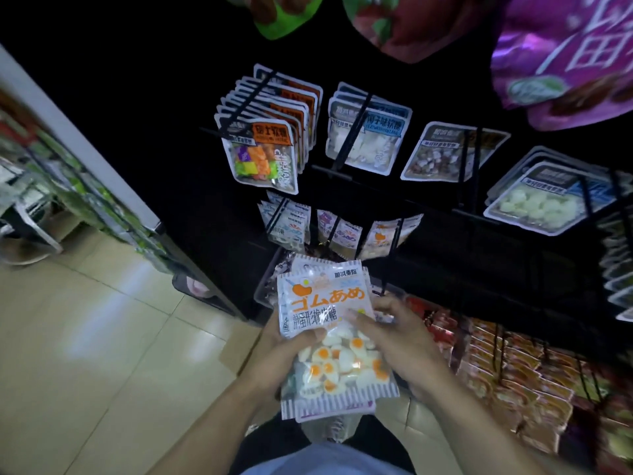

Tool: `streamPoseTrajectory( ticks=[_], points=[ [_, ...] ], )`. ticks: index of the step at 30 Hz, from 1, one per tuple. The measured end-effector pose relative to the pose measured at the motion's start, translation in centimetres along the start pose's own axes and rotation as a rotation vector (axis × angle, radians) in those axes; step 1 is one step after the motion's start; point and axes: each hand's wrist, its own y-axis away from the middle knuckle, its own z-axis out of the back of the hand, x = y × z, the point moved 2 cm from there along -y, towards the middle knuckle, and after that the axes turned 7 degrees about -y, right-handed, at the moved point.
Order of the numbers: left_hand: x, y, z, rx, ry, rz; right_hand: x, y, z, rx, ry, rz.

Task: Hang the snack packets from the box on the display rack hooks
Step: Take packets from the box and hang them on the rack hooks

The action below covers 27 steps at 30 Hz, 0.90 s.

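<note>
Both hands hold a small stack of snack packets (329, 334) in front of the body, below the display rack (445, 207). Top packet: white, striped edges, orange lettering, clear window showing fried-egg-shaped candies; at least one more packet of the same kind lies behind it, edges offset. Left hand (291, 341) grips the stack from its left edge, thumb curled over the front face near the middle, fingers behind and hidden. Right hand (394, 334) holds the right edge, index finger and thumb laid on the front of the top packet, other fingers curled at the side. The stack is clear of any hook. Just above it hangs the rack's lower row of hooks with similar white packets (342, 231). Higher row, left to right: a full hook of orange-labelled packets (263, 156) with mixed coloured candies, a blue-labelled white-candy group (366, 138), a brown-filled packet (442, 156), more white-candy packets (537, 204). Red and orange packets (507, 365) fill a low area at right. Tiled floor (96, 337) at left. Box not identifiable.
</note>
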Motion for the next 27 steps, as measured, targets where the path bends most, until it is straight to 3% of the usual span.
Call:
streamPoseTrajectory(
  ticks=[7, 12, 18, 20, 23, 27],
  points=[
    [-1.5, 0.1, 0.5, -0.012, -0.130, -0.061, -0.9, -0.4, -0.3, -0.140, -0.087, 0.006],
    [-1.4, 0.1, 2.2, 0.031, -0.136, -0.049, -1.5, -0.3, 0.1, -0.120, -0.387, -0.053],
    [0.1, -0.7, 4.6, -0.082, -0.151, 0.003, -1.9, -0.6, 3.9, -0.246, -0.418, -0.065],
    [0.4, -0.9, 5.2, -0.122, -0.157, 0.014, -2.0, -0.7, 5.0, -0.314, -0.317, -0.076],
    [0.6, -0.9, 5.5, -0.133, -0.104, 0.020, -3.0, -1.2, 6.0, -0.403, 0.135, -0.117],
    [0.7, -0.7, 5.8, -0.153, 0.000, 0.008, -6.5, -4.4, 5.6, -0.183, 0.614, -0.117]
  ],
)
